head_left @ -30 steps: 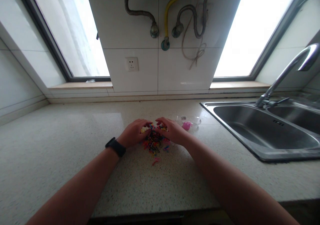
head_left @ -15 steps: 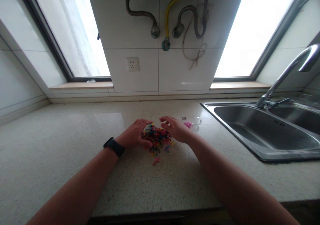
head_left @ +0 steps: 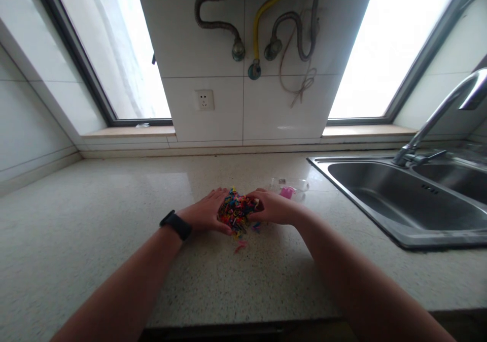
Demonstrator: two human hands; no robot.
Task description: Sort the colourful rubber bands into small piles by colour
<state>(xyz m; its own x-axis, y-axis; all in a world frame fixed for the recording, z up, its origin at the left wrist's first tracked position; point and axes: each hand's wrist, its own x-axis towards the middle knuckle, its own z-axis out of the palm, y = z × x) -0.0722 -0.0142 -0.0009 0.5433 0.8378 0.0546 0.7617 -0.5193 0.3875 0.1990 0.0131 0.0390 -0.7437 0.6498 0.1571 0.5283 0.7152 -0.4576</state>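
Observation:
A heap of small, multicoloured bits that look like little rubber bands (head_left: 236, 211) lies on the countertop. My left hand (head_left: 210, 211), with a dark watch (head_left: 175, 224) on its wrist, rests against the heap's left side, fingers and thumb spread round it. On the right side, my right hand (head_left: 268, 206) curves over the edge of the heap, thumb and fingers apart and touching the bits. A few pink strands (head_left: 240, 245) lie loose in front. Behind my right hand is a clear plastic container (head_left: 300, 184) with a pink piece (head_left: 287, 192) in or beside it.
A steel double sink (head_left: 380, 195) with a chrome faucet (head_left: 437, 116) is set into the speckled countertop (head_left: 114, 230) at right. On the tiled back wall are a socket (head_left: 204, 99), a yellow hose (head_left: 262, 17) and grey flexible hoses (head_left: 216, 25). Windows stand on both sides.
My right hand has come down and inward against the right side of the heap. The heap looks more gathered between both hands. My left hand stays at its left side.

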